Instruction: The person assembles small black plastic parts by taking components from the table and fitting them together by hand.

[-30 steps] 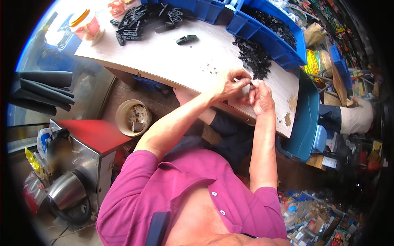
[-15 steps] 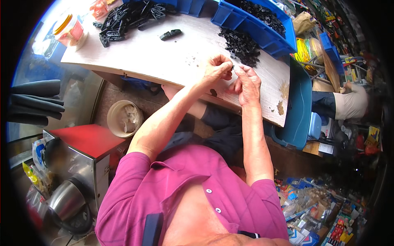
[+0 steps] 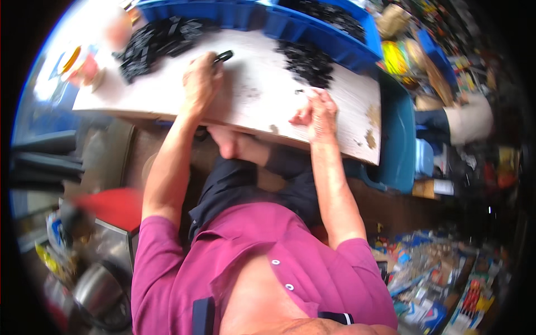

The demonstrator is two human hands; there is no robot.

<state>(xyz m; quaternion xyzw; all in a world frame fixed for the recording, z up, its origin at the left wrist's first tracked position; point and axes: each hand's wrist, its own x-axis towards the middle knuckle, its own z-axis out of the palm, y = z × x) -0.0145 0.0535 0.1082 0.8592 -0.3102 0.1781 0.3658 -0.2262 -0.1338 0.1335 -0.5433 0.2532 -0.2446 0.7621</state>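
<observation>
On the left half of the table my left hand (image 3: 201, 84) is closed at one end of a black oblong plastic part (image 3: 224, 56). Its fingertips are partly hidden behind the hand, and motion blurs them. My right hand (image 3: 321, 117) is over the right half of the table with its fingers curled in. Whatever lies between those fingers, if anything, is too small to make out. A tiny dark piece (image 3: 298, 91) shows just left of its fingertips. Beyond that hand is a heap of small black parts (image 3: 307, 62).
A pile of black oblong parts (image 3: 159, 44) lies at the far left near a jar (image 3: 84, 70). Blue bins (image 3: 335, 47) line the table's back edge. A teal tub (image 3: 399, 134) stands at the right end, a red-topped box (image 3: 111, 206) at lower left. Another person (image 3: 472, 120) is at far right.
My left hand has left my right hand and moved left to the single black oblong part. My right hand stays near the small-part heap. The whole view has shifted and blurred slightly.
</observation>
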